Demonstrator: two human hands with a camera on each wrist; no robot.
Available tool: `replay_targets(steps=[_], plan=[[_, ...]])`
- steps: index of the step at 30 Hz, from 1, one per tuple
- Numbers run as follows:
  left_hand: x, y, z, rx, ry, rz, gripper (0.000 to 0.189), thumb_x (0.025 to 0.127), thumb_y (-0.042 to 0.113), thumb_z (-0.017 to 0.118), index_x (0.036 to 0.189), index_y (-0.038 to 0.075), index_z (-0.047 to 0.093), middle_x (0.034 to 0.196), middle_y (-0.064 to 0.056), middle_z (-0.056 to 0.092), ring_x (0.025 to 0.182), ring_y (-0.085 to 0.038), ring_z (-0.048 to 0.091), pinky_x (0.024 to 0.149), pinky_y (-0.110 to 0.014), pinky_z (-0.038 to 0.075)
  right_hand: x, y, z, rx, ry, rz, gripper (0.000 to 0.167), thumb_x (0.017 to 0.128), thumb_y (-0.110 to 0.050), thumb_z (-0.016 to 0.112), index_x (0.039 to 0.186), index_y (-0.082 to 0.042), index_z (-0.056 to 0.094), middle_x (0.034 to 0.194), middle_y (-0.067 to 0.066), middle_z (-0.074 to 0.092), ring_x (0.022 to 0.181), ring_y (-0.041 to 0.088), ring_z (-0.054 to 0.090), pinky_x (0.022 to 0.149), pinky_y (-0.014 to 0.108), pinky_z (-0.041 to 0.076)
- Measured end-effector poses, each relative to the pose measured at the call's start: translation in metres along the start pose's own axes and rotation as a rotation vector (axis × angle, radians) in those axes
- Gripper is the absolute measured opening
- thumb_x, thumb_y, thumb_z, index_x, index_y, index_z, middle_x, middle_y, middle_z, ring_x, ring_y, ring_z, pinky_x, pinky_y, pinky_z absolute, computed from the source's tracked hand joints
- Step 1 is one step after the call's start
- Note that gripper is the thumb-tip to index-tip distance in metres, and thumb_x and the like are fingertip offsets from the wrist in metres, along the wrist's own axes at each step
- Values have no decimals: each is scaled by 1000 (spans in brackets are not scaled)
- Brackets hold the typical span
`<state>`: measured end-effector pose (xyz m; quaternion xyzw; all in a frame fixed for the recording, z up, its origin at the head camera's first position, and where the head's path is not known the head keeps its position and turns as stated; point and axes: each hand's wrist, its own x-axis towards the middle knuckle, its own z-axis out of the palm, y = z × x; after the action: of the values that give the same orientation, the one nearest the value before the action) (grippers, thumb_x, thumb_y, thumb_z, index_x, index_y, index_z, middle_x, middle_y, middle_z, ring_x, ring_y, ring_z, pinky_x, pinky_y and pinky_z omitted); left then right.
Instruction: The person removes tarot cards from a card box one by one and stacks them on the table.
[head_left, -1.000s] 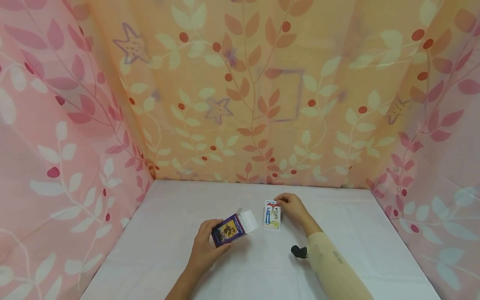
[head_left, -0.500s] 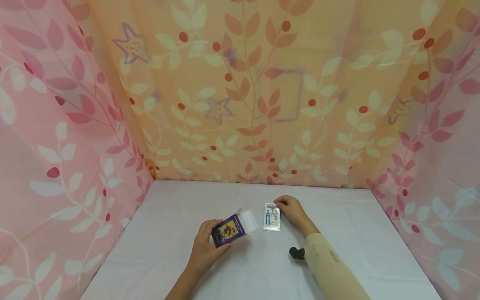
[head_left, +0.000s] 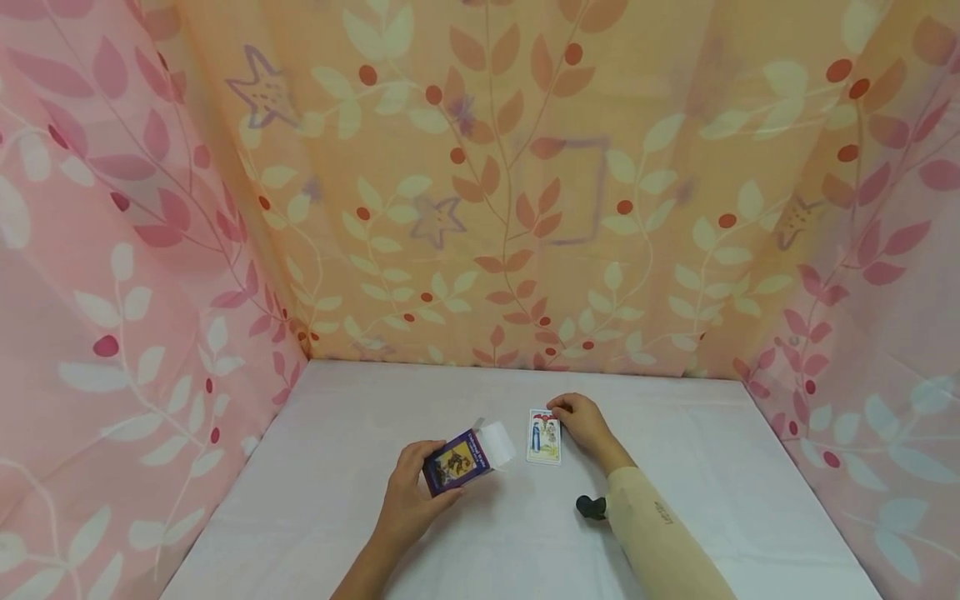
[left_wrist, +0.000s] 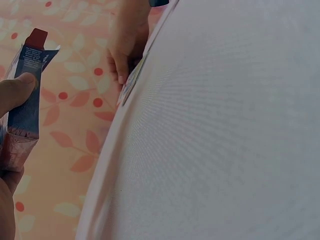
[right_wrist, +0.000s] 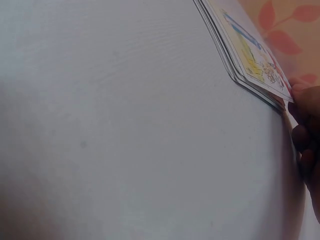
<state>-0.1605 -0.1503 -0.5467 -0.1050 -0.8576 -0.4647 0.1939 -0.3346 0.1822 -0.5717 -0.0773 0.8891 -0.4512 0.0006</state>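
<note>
My left hand (head_left: 415, 483) grips a purple card box (head_left: 456, 461) with a yellow picture on its front. The box's white flap (head_left: 495, 445) stands open toward the right, and in the left wrist view the thumb (left_wrist: 22, 87) presses the box's side. On the table lies a small stack of picture cards (head_left: 543, 436), face up, to the right of the box. My right hand (head_left: 587, 421) is at the stack's upper right corner. In the right wrist view its thumb and finger pinch the corner of the top card (right_wrist: 260, 62), which is raised a little off the cards beneath.
A white cloth covers the table (head_left: 315, 500). Floral curtains (head_left: 487, 183) enclose the back and both sides. A black rounded object (head_left: 591, 507) sticks out beside the right sleeve (head_left: 656, 529).
My right hand has shifted slightly left and toward me. The top card's upper edge has come down a little over the stack. My left hand and the box have stayed in place.
</note>
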Motion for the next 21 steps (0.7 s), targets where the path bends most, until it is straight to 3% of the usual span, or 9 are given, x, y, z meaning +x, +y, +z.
replay_targets(steps=[7, 21], plan=[[-1, -3, 1, 5, -1, 2, 80, 67, 20, 98, 137, 17, 60, 132, 9, 56, 122, -11, 56, 105, -47, 51, 1, 4, 5, -60, 26, -43, 11, 99, -8, 66, 102, -11, 76, 105, 6, 72, 107, 25, 63, 102, 51, 49], [1, -3, 1, -25, -8, -16, 79, 68, 19, 98, 137, 21, 60, 132, 13, 55, 123, -9, 54, 106, -48, 50, 3, 5, 5, -114, 38, -61, 12, 97, -6, 67, 102, -12, 76, 105, 5, 73, 105, 25, 63, 101, 50, 49]])
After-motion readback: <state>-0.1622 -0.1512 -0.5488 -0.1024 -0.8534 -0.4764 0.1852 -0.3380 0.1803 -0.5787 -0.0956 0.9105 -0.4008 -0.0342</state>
